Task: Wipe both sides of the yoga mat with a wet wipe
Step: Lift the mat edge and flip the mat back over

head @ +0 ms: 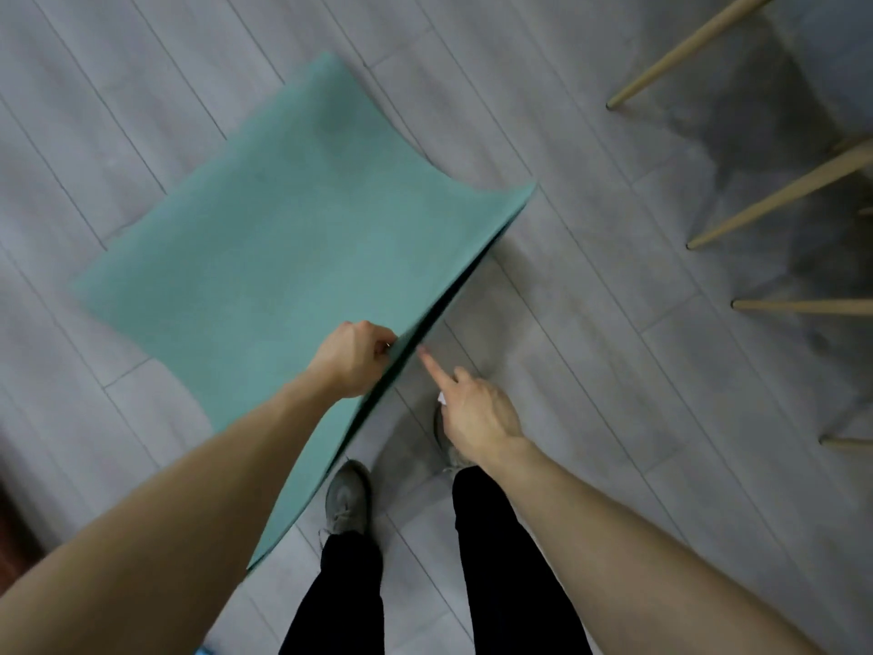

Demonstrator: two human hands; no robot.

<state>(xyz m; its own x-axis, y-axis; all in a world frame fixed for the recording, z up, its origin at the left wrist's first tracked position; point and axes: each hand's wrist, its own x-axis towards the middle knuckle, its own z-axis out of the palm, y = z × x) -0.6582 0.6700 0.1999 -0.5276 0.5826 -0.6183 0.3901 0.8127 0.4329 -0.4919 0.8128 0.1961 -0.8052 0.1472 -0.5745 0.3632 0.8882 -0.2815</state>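
The step in hand looks like turning the teal foam yoga mat over, so its raised near edge should be carried across in one smooth arc, kept taut so the sheet does not fold on itself. The left hand pinches that lifted edge, fingers curled round it. The right hand points its forefinger at the edge while its other fingers curl on a scrap of white wet wipe. The mat lies mostly flat on the grey plank floor, matte, its far corner curling up.
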